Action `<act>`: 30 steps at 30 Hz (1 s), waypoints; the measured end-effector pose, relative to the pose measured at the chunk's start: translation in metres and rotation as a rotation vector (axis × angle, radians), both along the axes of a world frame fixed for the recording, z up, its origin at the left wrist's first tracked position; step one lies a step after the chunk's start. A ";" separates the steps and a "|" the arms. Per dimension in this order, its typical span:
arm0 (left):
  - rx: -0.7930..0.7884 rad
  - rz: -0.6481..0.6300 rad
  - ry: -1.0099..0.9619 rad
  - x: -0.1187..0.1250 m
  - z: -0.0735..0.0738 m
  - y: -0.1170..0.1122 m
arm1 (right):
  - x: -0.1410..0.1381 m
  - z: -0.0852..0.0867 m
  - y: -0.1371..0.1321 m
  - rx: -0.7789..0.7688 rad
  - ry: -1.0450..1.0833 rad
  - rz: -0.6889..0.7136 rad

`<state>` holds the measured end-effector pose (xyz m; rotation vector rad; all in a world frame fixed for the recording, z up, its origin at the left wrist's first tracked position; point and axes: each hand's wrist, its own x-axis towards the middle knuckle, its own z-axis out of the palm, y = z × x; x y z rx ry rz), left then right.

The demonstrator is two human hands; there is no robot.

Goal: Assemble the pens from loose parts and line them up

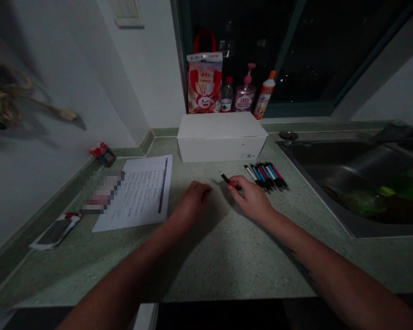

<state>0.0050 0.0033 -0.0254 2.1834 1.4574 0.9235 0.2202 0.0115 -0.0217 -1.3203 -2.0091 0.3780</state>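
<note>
My right hand (pixel 251 199) pinches a pen (pixel 224 177) with a black grip and a bit of red at the fingers; its tip points up and to the left. To the left of it, my left hand (pixel 192 200) hangs over the counter with its fingers curled together. Whether something small sits in those fingers is hidden. Just beyond my right hand lies a row of several pens (pixel 266 176) in white, blue and red with black grips, side by side on the counter.
A white box (pixel 222 137) stands at the back, with a red bag (pixel 205 87) and bottles (pixel 245 94) on the sill behind it. Printed sheets (pixel 142 190) and a packet (pixel 57 231) lie left. The metal sink (pixel 316 201) is at the right.
</note>
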 end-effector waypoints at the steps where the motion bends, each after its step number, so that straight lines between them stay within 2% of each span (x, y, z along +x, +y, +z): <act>1: -0.009 0.021 -0.045 0.000 0.000 0.001 | 0.000 0.000 0.000 -0.001 -0.004 0.001; 6: -0.103 0.110 -0.190 0.001 0.006 0.000 | 0.000 0.002 -0.001 -0.025 -0.032 0.019; 11: -0.121 0.141 -0.195 0.002 0.012 -0.002 | -0.002 0.003 -0.003 -0.032 -0.080 0.042; 15: -0.133 0.139 -0.218 0.001 0.014 -0.004 | -0.002 0.002 -0.003 -0.041 -0.126 0.040; 22: -0.083 0.102 -0.328 -0.002 0.008 0.000 | -0.002 0.004 -0.005 -0.024 -0.210 0.082; 25: -0.148 0.123 -0.488 0.000 0.009 0.001 | -0.002 0.006 -0.005 -0.020 -0.235 0.099; 30: -0.186 0.055 -0.789 0.006 0.018 -0.001 | -0.003 0.009 -0.006 -0.016 -0.258 0.126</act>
